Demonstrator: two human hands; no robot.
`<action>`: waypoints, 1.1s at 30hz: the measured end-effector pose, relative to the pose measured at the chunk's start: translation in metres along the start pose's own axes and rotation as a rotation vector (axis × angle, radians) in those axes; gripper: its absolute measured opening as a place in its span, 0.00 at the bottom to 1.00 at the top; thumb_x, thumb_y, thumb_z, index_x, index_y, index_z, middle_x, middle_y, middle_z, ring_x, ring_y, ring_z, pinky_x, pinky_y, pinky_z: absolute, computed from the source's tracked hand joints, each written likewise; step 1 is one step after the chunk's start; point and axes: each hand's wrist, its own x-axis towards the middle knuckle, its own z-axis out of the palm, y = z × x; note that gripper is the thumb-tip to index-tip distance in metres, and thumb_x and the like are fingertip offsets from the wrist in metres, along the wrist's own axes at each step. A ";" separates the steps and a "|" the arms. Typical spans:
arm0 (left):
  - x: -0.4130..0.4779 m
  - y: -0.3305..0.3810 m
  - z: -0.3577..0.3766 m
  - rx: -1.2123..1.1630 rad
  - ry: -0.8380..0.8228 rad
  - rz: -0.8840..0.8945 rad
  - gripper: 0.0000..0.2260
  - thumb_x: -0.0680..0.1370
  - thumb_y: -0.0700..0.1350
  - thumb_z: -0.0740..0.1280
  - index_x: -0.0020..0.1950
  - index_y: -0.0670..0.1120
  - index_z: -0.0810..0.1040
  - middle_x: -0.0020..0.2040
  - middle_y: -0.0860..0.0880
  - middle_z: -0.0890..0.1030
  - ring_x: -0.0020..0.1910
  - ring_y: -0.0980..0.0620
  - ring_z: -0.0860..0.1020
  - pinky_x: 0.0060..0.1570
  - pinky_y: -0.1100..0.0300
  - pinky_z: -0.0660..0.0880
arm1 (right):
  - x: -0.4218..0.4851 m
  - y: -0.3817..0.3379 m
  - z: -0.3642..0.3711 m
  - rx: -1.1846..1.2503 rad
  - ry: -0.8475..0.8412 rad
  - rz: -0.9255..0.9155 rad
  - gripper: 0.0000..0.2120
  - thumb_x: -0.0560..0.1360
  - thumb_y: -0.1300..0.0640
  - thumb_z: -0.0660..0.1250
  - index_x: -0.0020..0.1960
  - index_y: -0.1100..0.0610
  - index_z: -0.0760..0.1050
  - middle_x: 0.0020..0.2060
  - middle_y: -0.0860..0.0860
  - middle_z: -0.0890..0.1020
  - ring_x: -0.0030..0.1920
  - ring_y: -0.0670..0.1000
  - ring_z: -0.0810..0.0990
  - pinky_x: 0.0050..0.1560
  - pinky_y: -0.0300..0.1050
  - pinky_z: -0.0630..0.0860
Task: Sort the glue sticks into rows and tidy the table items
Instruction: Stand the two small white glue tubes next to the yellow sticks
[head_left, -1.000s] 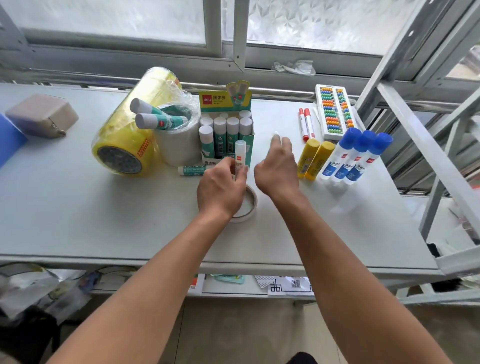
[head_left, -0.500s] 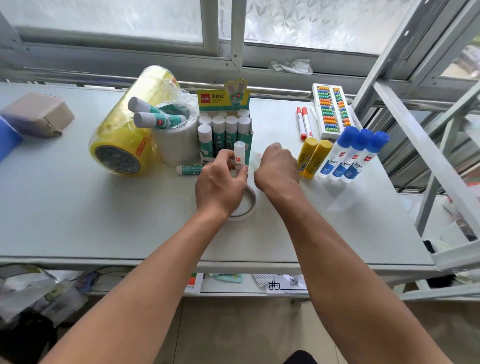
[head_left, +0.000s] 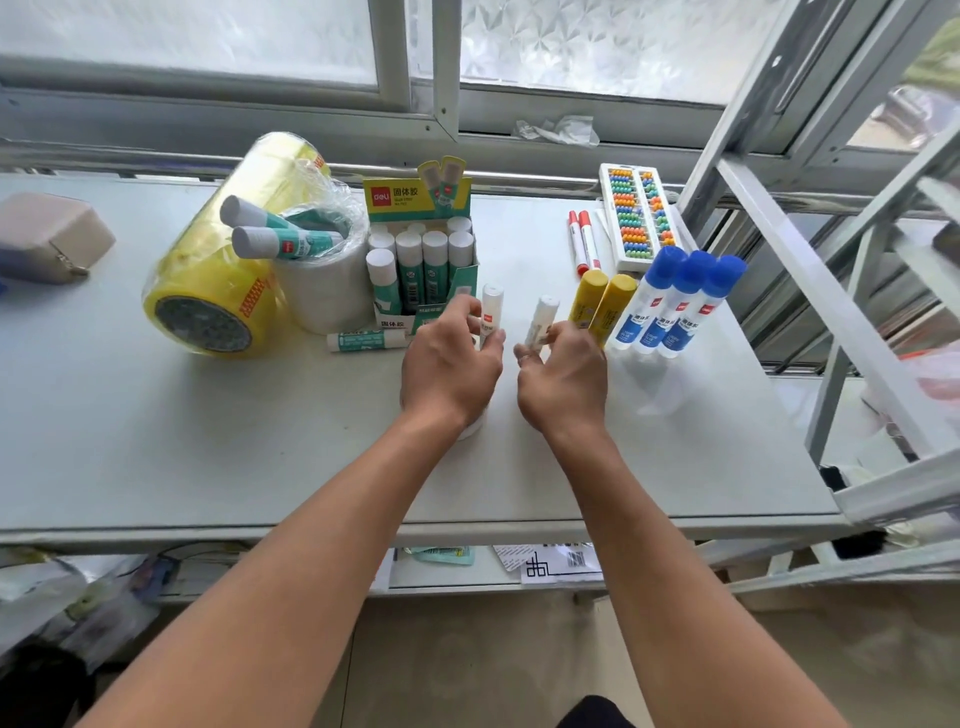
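Observation:
My left hand grips a small white glue stick just in front of the green display box, which holds several upright green-and-white glue sticks. My right hand holds a second white glue stick tilted beside it. Two yellow glue sticks and three blue-capped glue bottles lie in rows to the right. One green glue stick lies flat left of my left hand. Two more glue sticks rest on top of a white tape roll.
A large yellow film roll lies at the left, with a beige pouch beyond it. Two red markers and a bead abacus sit at the back right. A small tape ring peeks from under my left wrist. A white metal frame borders the right.
My right hand pulled back from the far side and now holds a white glue stick beside the one in my left hand. My left hand stayed nearly in place.

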 end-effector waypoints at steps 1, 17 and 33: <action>0.001 0.000 0.002 0.009 -0.021 0.003 0.11 0.75 0.49 0.70 0.54 0.47 0.76 0.49 0.48 0.84 0.46 0.44 0.81 0.45 0.51 0.78 | 0.001 0.003 0.003 0.023 0.038 -0.014 0.14 0.74 0.54 0.72 0.56 0.60 0.76 0.52 0.57 0.82 0.52 0.57 0.81 0.50 0.47 0.77; 0.010 -0.005 0.017 0.352 -0.066 -0.028 0.16 0.73 0.59 0.69 0.56 0.52 0.84 0.53 0.48 0.85 0.56 0.45 0.79 0.55 0.51 0.74 | 0.010 0.012 0.015 -0.130 0.143 0.018 0.16 0.76 0.47 0.68 0.53 0.59 0.82 0.47 0.57 0.86 0.45 0.58 0.85 0.46 0.45 0.79; 0.022 0.012 0.039 0.382 -0.132 -0.099 0.14 0.76 0.55 0.66 0.57 0.51 0.82 0.57 0.46 0.83 0.59 0.45 0.78 0.60 0.52 0.67 | 0.010 0.017 0.016 -0.085 0.141 -0.005 0.15 0.77 0.50 0.65 0.50 0.61 0.82 0.44 0.60 0.85 0.44 0.61 0.83 0.44 0.48 0.79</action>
